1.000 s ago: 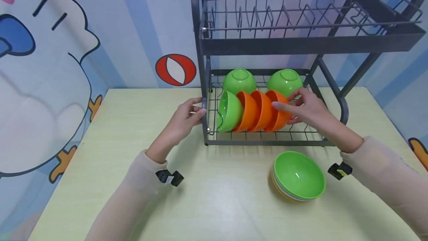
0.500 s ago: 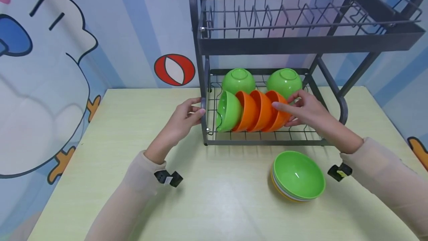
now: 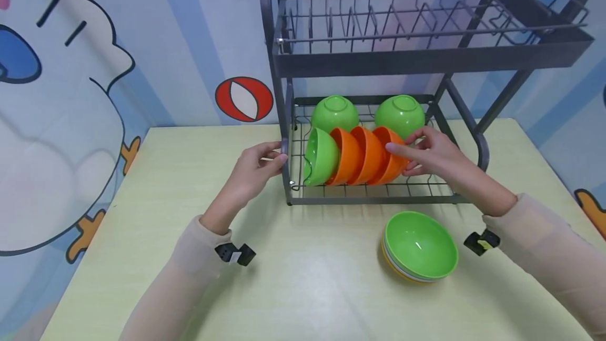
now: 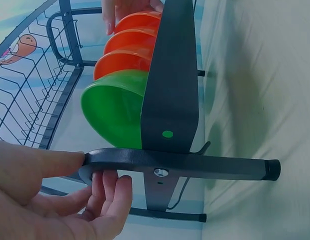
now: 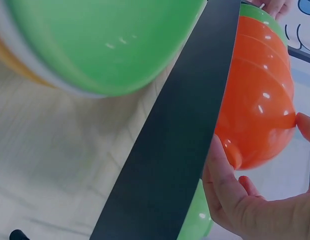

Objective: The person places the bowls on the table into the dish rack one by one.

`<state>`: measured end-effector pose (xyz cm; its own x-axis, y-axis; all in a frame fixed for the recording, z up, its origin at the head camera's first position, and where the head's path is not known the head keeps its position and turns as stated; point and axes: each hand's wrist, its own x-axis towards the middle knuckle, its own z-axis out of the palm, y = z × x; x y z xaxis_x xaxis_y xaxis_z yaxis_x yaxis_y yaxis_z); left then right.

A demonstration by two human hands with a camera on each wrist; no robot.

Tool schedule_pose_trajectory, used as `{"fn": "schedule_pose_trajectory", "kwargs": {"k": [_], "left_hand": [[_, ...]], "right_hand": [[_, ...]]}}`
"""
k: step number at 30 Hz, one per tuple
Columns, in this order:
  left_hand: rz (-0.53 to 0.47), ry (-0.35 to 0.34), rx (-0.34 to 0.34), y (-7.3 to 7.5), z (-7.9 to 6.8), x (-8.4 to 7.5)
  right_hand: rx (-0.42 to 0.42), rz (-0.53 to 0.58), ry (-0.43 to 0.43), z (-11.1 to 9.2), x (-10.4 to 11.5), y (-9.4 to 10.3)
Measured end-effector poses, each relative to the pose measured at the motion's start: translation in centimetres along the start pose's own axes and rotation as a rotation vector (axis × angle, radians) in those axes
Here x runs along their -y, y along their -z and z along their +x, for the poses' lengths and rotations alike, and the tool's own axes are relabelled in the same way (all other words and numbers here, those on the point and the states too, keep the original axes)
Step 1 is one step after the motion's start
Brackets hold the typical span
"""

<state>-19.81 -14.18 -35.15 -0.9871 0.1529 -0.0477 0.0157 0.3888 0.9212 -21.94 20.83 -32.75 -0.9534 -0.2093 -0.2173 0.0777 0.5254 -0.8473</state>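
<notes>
At lower right, a bowl stack point(image 3: 420, 246) was set before the rack's front rail point(image 3: 374, 200). Left of centre, the rack's left post point(image 3: 286, 186) was pinched by the left hand point(image 3: 253, 172). At centre right, the rightmost orange bowl point(image 3: 394, 164) was gripped by the right hand point(image 3: 435, 154), its mouth turned left; the on-edge row was strung left-to-right. Inverted green bowls point(image 3: 335, 114) were placed behind.

Both arms point(image 3: 172, 283) stretched forward, left grip point(image 3: 255, 170) curled, right grip point(image 3: 437, 154) curled, thumb point(image 3: 400, 150) opposite fingers point(image 3: 417, 132)
</notes>
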Motion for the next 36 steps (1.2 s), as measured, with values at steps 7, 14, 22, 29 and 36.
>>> {"fn": "schedule_pose_trajectory", "kwargs": {"k": [7,14,22,29,36], "left_hand": [[0.057,-0.011,-0.078,0.2,-0.8,0.3],[0.015,-0.030,-0.031,0.2,-1.8,-0.5],[0.059,-0.093,0.066,-0.6,-3.1,-1.7],[0.075,-0.133,0.142,-1.8,-3.7,-2.2],[0.016,-0.136,0.290,-3.4,-3.9,-2.4]], "right_hand": [[-0.006,0.036,0.011,-0.3,-0.4,0.7],[-0.032,0.003,0.011,-1.1,-0.7,1.3],[-0.036,-0.005,0.040,-2.3,-1.4,2.1],[-0.042,-0.028,0.049,-2.8,-1.8,2.6],[-0.048,-0.042,0.074,-3.5,-2.3,2.8]]}}
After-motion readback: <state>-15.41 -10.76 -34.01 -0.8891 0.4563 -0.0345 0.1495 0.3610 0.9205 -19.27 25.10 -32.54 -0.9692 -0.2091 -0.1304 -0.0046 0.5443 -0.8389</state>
